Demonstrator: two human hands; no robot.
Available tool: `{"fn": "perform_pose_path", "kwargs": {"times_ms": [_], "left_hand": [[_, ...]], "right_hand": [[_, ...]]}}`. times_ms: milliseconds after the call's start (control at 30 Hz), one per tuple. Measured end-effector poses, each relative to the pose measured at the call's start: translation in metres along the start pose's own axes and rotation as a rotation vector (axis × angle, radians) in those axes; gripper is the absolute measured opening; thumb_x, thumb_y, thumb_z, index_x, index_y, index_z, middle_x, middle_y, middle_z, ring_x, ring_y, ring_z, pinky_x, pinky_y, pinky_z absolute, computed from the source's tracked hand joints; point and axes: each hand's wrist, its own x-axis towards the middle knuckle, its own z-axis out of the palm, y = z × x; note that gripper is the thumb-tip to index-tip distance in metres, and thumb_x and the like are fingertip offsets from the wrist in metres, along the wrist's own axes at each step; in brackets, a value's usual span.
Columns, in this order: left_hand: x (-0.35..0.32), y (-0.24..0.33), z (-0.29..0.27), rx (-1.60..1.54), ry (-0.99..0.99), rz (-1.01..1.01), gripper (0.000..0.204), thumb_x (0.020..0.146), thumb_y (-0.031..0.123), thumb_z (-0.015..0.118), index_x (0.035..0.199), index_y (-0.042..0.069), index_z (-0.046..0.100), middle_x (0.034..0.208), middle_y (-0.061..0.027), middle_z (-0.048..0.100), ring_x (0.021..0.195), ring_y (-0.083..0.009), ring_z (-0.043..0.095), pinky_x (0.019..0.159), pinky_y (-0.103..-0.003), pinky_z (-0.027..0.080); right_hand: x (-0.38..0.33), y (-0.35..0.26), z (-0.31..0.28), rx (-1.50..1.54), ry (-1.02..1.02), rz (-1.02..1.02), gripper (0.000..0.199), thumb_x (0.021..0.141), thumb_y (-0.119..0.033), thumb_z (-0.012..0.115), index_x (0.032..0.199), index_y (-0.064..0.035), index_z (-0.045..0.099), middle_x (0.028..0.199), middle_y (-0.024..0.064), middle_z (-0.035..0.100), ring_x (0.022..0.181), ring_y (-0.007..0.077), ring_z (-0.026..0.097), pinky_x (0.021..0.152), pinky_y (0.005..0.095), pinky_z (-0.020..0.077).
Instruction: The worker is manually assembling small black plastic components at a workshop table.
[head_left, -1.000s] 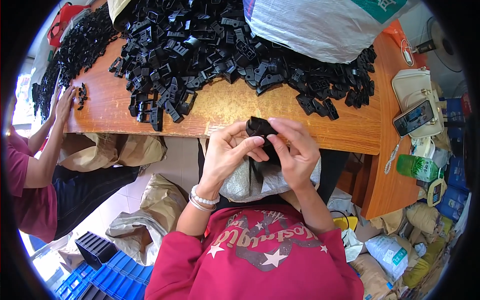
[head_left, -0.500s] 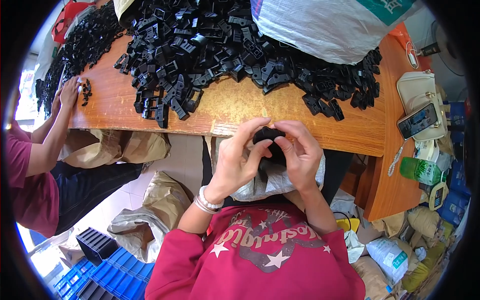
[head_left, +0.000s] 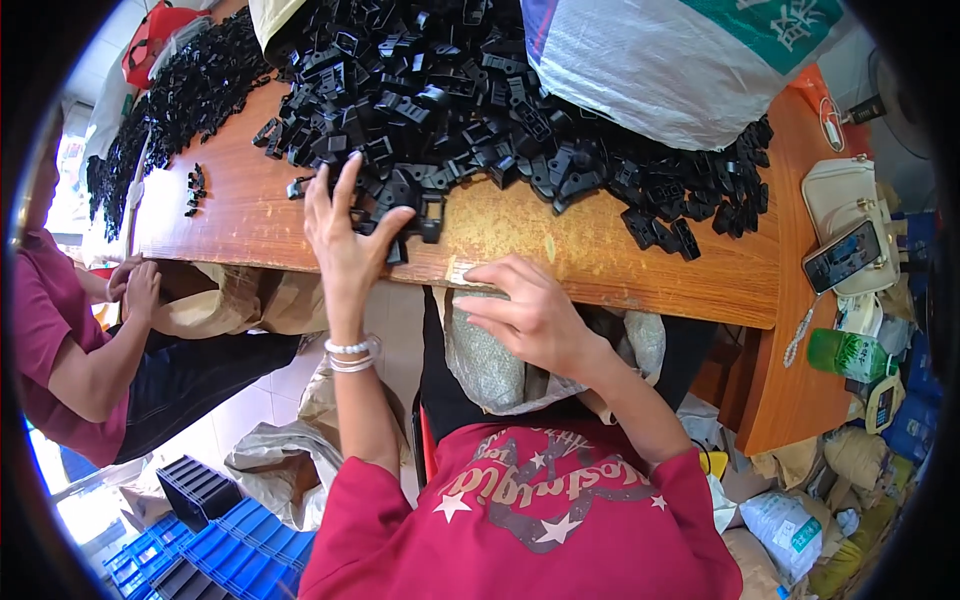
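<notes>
In the head view, the left hand [head_left: 345,235] is spread open at the near edge of the black parts [head_left: 460,110] heaped on the table [head_left: 680,285]; whether any are touched cannot be told. The right hand [head_left: 535,315] is held loosely open above a pale sack [head_left: 485,365].

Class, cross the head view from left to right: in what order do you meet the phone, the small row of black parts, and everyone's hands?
Co-worker's hands, small row of black parts, the person's left hand, right hand, phone.
</notes>
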Motion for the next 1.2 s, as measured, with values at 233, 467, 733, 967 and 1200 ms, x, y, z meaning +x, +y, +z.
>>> {"fn": "perform_pose_path", "kwargs": {"times_ms": [233, 467, 733, 967, 1200], "left_hand": [[-0.014, 0.024, 0.008, -0.075, 0.124, -0.070, 0.078, 0.069, 0.045, 0.081, 0.135, 0.017, 0.052, 0.141, -0.0193, 0.042, 0.134, -0.0421, 0.031, 0.110, -0.058, 0.020], [-0.007, 0.076, 0.014, -0.016, 0.274, 0.361, 0.044, 0.080, 0.013, 0.072, 0.122, 0.004, 0.060, 0.133, -0.0211, 0.048, 0.114, -0.0350, 0.052, 0.096, -0.043, 0.043], [0.016, 0.105, 0.030, -0.177, -0.375, 0.484, 0.043, 0.072, -0.006, 0.061, 0.114, -0.001, 0.054, 0.112, -0.0189, 0.052, 0.099, -0.0334, 0.058, 0.081, -0.038, 0.051], [-0.015, 0.105, 0.031, -0.645, -0.234, 0.060, 0.017, 0.081, -0.007, 0.057, 0.096, -0.001, 0.063, 0.091, -0.0092, 0.062, 0.073, -0.0190, 0.064, 0.061, -0.028, 0.050], [-0.041, 0.118, 0.016, -1.508, -0.613, -0.690, 0.027, 0.092, -0.004, 0.047, 0.114, -0.005, 0.062, 0.093, -0.0102, 0.069, 0.077, -0.0130, 0.069, 0.068, -0.022, 0.055]], "right_hand": [[0.002, 0.004, 0.010, -0.021, 0.039, 0.035, 0.026, 0.075, -0.005, 0.071, 0.100, -0.0051, 0.068, 0.105, 0.0099, 0.060, 0.095, 0.0279, 0.057, 0.083, 0.0381, 0.0473], [-0.002, 0.009, -0.003, 0.021, 0.123, 0.093, 0.020, 0.078, -0.003, 0.069, 0.097, -0.0019, 0.066, 0.101, 0.0122, 0.061, 0.092, 0.0301, 0.058, 0.079, 0.0383, 0.0486], [0.010, 0.036, -0.058, -0.616, 0.412, 0.237, 0.031, 0.074, 0.005, 0.065, 0.104, -0.0025, 0.067, 0.111, 0.0116, 0.058, 0.099, 0.0296, 0.054, 0.080, 0.0392, 0.0420], [0.005, 0.041, -0.066, -0.502, 0.440, 0.208, 0.026, 0.069, 0.004, 0.070, 0.093, -0.0020, 0.061, 0.110, 0.0123, 0.058, 0.098, 0.0302, 0.055, 0.079, 0.0367, 0.0424], [-0.025, 0.002, -0.055, 0.517, 0.554, 0.653, 0.027, 0.084, 0.001, 0.067, 0.111, -0.0008, 0.062, 0.092, 0.0001, 0.057, 0.078, 0.0058, 0.051, 0.071, 0.0189, 0.0414]]}}
